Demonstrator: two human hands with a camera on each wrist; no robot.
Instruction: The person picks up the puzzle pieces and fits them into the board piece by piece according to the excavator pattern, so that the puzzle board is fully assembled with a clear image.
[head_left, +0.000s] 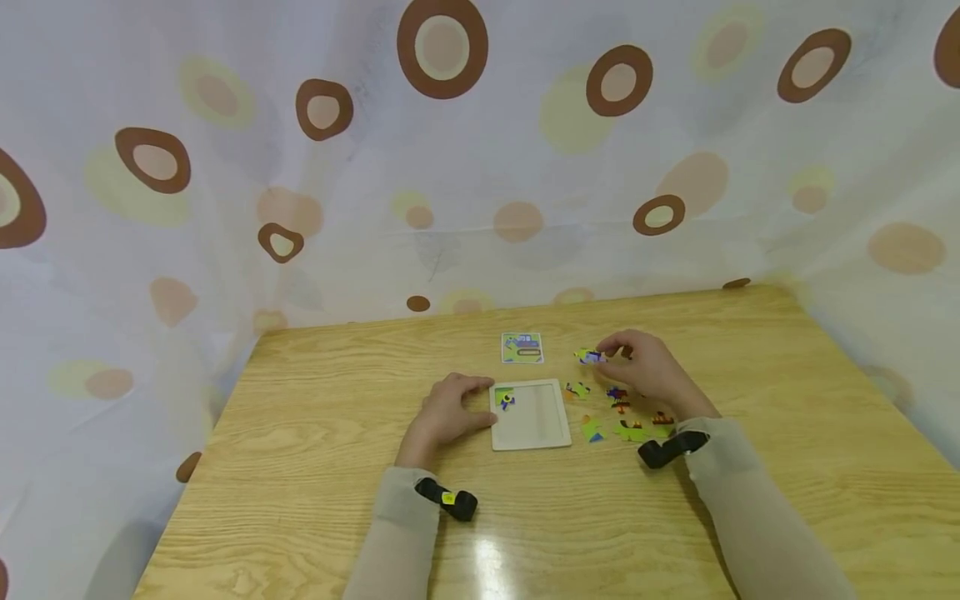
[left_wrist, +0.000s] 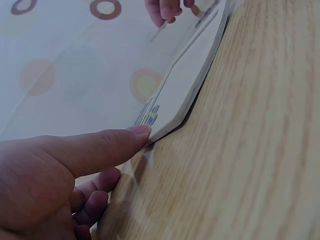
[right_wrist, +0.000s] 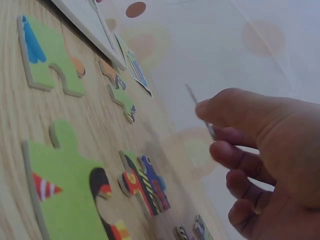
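My right hand [head_left: 645, 367] pinches a puzzle piece [head_left: 590, 356] between thumb and fingers, above the table. In the right wrist view that piece [right_wrist: 192, 97] shows only as a thin edge. A square white puzzle tray [head_left: 531, 443] lies on the table, with one green, yellow and blue piece [head_left: 505, 399] in its upper left corner. At the tray's left side, my left hand [head_left: 447, 412] touches the rim with its thumb and index finger spread apart. The left wrist view shows the thumb [left_wrist: 117, 142] lying straight against the tray's edge.
Several loose puzzle pieces lie right of the tray, among them a green one with a blue corner [right_wrist: 47, 60] and one with a striped cone [right_wrist: 65, 175]. A small picture card [head_left: 522, 348] lies behind the tray. A patterned curtain [head_left: 480, 192] borders the wooden table [head_left: 330, 433].
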